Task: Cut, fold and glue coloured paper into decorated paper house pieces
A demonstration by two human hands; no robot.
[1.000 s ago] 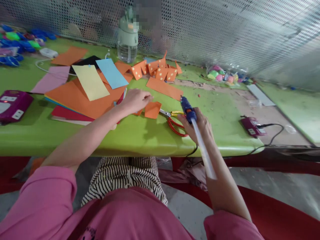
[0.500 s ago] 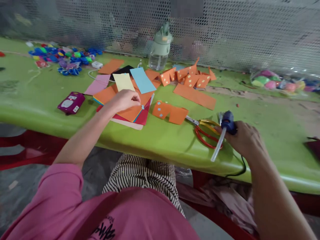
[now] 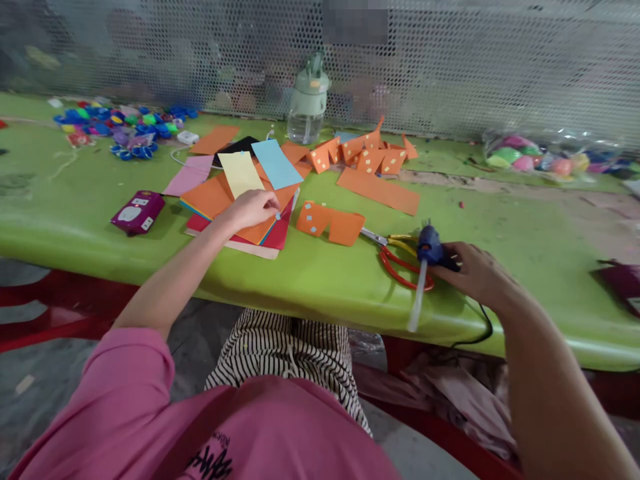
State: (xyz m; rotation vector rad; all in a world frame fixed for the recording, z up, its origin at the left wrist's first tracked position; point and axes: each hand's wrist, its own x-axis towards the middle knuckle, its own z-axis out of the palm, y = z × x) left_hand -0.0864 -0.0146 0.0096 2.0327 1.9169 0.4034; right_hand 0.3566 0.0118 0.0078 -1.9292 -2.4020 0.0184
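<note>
My left hand (image 3: 255, 208) is closed in a pinch on a small light-blue paper square (image 3: 278, 217), over the right edge of a stack of coloured paper (image 3: 205, 199). My right hand (image 3: 475, 272) grips a dark blue hot glue gun (image 3: 430, 245), its clear glue stick (image 3: 418, 300) pointing toward me. Partly behind the gun lie scissors (image 3: 395, 257) with red and yellow handles. Between my hands rests a folded orange paper piece (image 3: 345, 227), its left half dotted with small blue squares.
Dotted orange paper shapes (image 3: 370, 153) and a plain orange strip (image 3: 379, 191) lie farther back, near a water bottle (image 3: 307, 103). A purple box (image 3: 137, 212) with sockets sits left. Colourful small pieces (image 3: 125, 123) and a plastic bag (image 3: 550, 157) are along the mesh panel.
The glue gun has moved left, closer over the scissor handles, and its stick has tilted a little more upright. My left hand keeps its pinch near the paper stack. The whole view has shifted slightly.
</note>
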